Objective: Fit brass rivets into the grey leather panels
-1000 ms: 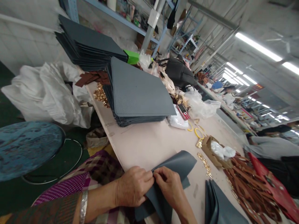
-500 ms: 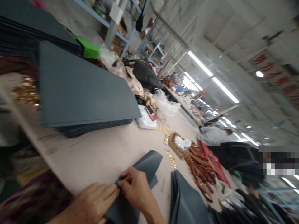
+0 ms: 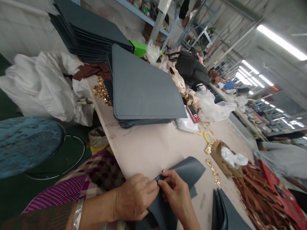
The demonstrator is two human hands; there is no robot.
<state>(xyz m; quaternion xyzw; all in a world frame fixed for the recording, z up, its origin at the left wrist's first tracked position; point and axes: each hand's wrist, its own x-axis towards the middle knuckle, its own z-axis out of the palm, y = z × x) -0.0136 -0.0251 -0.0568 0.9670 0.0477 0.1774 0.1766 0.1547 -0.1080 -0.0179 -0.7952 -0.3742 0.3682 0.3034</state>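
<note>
My left hand (image 3: pixel 136 196) is closed around the edge of a dark blue-grey leather-like panel (image 3: pixel 188 169), which is bent and curls up at its far end. Pinched against the same edge, my right hand (image 3: pixel 176 195) meets the left at the fingertips. A tiny gold fitting (image 3: pixel 163 171) shows just above the right fingers; whether they grip it cannot be made out. To the right lie folded panels (image 3: pixel 225 210) of the same colour. Loose gold fittings (image 3: pixel 213 172) lie in a row beyond my right hand.
A tall stack of grey panels (image 3: pixel 148 86) covers the table's (image 3: pixel 148 147) far left, beside a heap of gold hardware (image 3: pixel 102 91). A cardboard box (image 3: pixel 218 151), brown straps (image 3: pixel 259 198) and a red phone (image 3: pixel 193 113) lie rightward. A blue stool (image 3: pixel 31 143) stands left.
My view has swung left, so the scene sits further right and the stool shows. Both hands stay on the panel; a small gold fitting now shows by the right fingers.
</note>
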